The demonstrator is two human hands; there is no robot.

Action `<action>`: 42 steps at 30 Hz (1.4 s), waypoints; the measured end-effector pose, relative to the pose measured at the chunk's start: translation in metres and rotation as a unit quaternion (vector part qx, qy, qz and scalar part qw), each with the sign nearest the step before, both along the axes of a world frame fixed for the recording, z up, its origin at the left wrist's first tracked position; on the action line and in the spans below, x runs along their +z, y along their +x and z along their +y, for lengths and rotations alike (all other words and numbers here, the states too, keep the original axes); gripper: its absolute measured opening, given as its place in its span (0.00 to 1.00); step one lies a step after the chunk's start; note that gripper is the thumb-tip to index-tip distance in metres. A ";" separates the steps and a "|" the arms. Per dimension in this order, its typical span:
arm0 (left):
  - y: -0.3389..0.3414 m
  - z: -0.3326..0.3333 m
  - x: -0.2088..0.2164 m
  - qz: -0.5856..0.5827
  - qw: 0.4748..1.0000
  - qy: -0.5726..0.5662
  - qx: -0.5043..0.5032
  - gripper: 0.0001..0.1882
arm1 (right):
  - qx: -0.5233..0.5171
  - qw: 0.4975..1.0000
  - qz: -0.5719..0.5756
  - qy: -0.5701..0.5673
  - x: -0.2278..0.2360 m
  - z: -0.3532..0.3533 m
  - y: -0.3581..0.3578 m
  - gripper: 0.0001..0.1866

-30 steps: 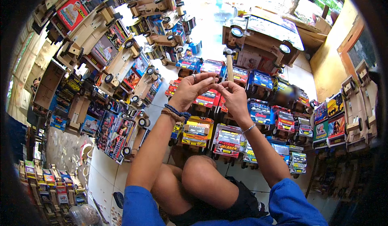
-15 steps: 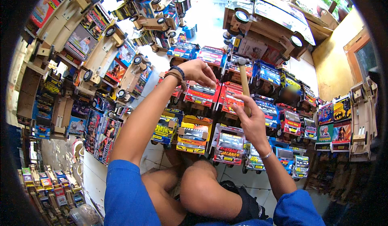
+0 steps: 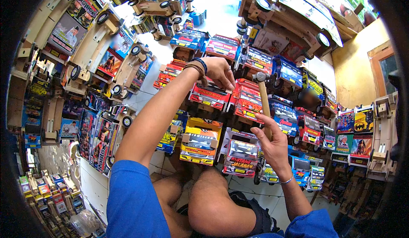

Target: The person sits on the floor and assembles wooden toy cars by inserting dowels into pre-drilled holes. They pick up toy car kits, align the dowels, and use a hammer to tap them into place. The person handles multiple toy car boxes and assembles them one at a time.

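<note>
My left hand (image 3: 218,72) reaches forward and rests its fingers on the top of a red toy truck (image 3: 210,95), holding it. My right hand (image 3: 272,142) grips the wooden handle of a small hammer (image 3: 262,94), held upright with its metal head up, just right of my left hand. A second red toy truck (image 3: 249,100) stands right behind the hammer. My bare knee (image 3: 213,204) is below.
Several colourful wooden toy trucks stand in rows on the tiled floor, among them a yellow truck (image 3: 199,141). Bigger unpainted wooden trucks (image 3: 91,46) lie at the left and a large one (image 3: 289,16) at the back. Small toy trucks (image 3: 47,191) sit at lower left.
Both hands were together over a truck. My left hand has stretched forward onto the red truck, and my right hand has drawn back and right with the hammer upright.
</note>
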State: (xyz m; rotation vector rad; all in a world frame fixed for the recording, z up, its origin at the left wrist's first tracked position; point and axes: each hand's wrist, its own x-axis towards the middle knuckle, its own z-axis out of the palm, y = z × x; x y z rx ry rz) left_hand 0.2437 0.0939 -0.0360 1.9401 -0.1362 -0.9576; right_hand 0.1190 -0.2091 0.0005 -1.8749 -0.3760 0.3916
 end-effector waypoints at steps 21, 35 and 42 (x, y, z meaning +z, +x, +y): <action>0.004 0.005 -0.009 0.018 0.999 -0.026 0.013 0.15 | 0.062 0.992 -0.106 -0.029 -0.001 0.009 0.006 0.28; 0.003 0.008 -0.009 -0.038 0.999 -0.006 -0.008 0.15 | 0.095 0.969 -0.192 -0.124 -0.010 0.009 0.010 0.32; 0.004 0.010 -0.016 -0.063 0.998 -0.001 -0.010 0.13 | 0.125 0.954 -0.231 -0.144 -0.018 0.012 0.016 0.32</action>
